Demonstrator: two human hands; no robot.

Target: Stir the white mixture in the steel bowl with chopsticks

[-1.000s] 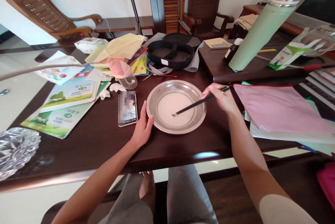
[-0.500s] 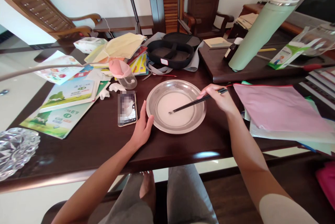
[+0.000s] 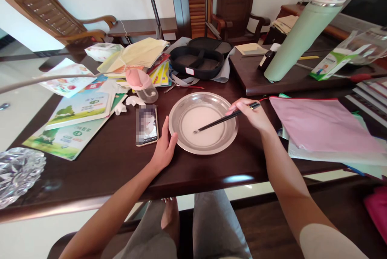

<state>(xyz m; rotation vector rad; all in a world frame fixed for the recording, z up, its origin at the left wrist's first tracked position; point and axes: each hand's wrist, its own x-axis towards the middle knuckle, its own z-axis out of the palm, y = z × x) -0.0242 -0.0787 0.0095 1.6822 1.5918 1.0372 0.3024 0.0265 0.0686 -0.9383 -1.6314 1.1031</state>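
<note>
A shallow round metal basin (image 3: 205,150) with a wide rim rests on the dark wooden table. Cloudy whitish liquid (image 3: 208,118) covers its bottom. My right hand (image 3: 250,113) is closed around a pair of black chopsticks (image 3: 216,122) at the basin's right side. Their tips dip into the liquid left of the middle. Against the left rim lies my left hand (image 3: 165,146), fingers stretched and thumb apart, touching the metal. Just left of that hand is a phone (image 3: 150,126) with its screen lit and partly pixelated.
A pink-lidded cup (image 3: 142,83), crumpled tissue (image 3: 121,108) and booklets (image 3: 69,136) lie to the left. Behind the basin sits an open black case (image 3: 196,63). A tall green flask (image 3: 302,41) stands at the right, above a pink zip pouch (image 3: 317,124). A glass dish (image 3: 19,174) is far left.
The chopstick tips have shifted slightly left and toward me in the liquid, with my right hand moving a little left. My left hand and the basin stay in place.
</note>
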